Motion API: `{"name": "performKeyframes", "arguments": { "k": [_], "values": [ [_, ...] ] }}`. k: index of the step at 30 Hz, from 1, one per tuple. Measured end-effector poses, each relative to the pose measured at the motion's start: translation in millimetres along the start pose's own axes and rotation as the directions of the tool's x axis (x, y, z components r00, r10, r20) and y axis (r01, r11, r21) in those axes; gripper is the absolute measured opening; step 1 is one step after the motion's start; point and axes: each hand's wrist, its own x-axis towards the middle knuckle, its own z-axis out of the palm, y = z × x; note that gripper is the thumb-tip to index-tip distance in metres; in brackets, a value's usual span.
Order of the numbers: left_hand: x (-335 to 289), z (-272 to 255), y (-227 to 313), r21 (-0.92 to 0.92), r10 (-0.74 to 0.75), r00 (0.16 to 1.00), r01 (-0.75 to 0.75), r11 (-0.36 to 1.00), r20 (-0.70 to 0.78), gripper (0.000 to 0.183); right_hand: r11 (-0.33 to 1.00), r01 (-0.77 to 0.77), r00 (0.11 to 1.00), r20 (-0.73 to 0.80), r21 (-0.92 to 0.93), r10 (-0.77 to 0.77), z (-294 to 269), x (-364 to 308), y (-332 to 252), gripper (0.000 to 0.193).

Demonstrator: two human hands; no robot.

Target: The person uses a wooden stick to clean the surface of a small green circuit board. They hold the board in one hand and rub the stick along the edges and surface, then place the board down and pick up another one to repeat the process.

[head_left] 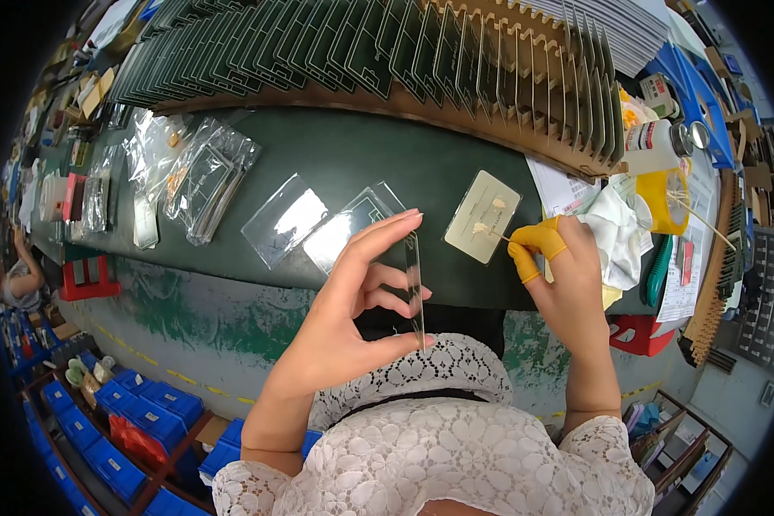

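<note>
A: Room first; what's there?

B: Workshop floor (189, 337), worn green and grey; blue bins (150, 419) lower left; dark green bench (318, 150) across the middle; cardboard rack (456, 131) at its far side, dark panels (370, 56) upright in a close row.

A: And on the bench?

B: White cloth (617, 234) at the right; clear sleeves (285, 222) flat, just beyond the left hand (340, 322).

A: That hand's fingers?

B: Spread wide, in a C; fingertips on the upper edge of a thin panel (415, 279), thumb at the lower edge; other fingers bent in toward it, contact unclear; panel seen nearly edge-on, spanning the gap.

A: Right hand (574, 284)?

B: Fingers drawn narrow, yellow covers (537, 238) on them; pinching a thin stick (500, 236).

A: The pale card (483, 215)?

B: Flat on the bench, to the left of the right fingertips and slightly beyond; right of the held panel, apart from it; the stick points over the card's lower part; whether the tip touches, cannot tell.
</note>
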Motion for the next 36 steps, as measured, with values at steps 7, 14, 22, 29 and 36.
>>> {"name": "performKeyframes", "arguments": {
  "k": [7,14,22,29,36],
  "values": [
    [1.2,-0.2,-0.2,0.010,-0.004,1.000,0.004,1.000,0.008,0.103,0.999,0.024,1.000,0.015,-0.022,-0.024,4.7,0.0,0.8,0.024],
    [0.5,-1.4,0.2,-0.004,-0.007,1.000,0.007,1.000,0.015,0.102,1.000,-0.001,0.999,0.037,-0.029,0.002,3.5,-0.8,-2.3,0.024],
    [0.1,0.0,2.8,0.014,-0.009,0.999,0.008,1.000,0.052,0.100,0.883,-0.079,0.994,0.099,0.463,0.037,-20.7,3.3,-32.3,0.024],
    [0.0,-0.4,5.2,0.004,-0.013,0.997,0.013,1.000,0.078,0.098,0.879,0.022,0.990,0.115,0.476,-0.087,-27.1,10.0,-44.7,0.027],
    [-0.7,-0.9,3.7,-0.001,0.002,0.997,-0.001,1.000,0.083,0.099,0.880,0.039,0.988,0.114,0.474,-0.105,-26.7,11.4,-46.4,0.026]
  ]
}}
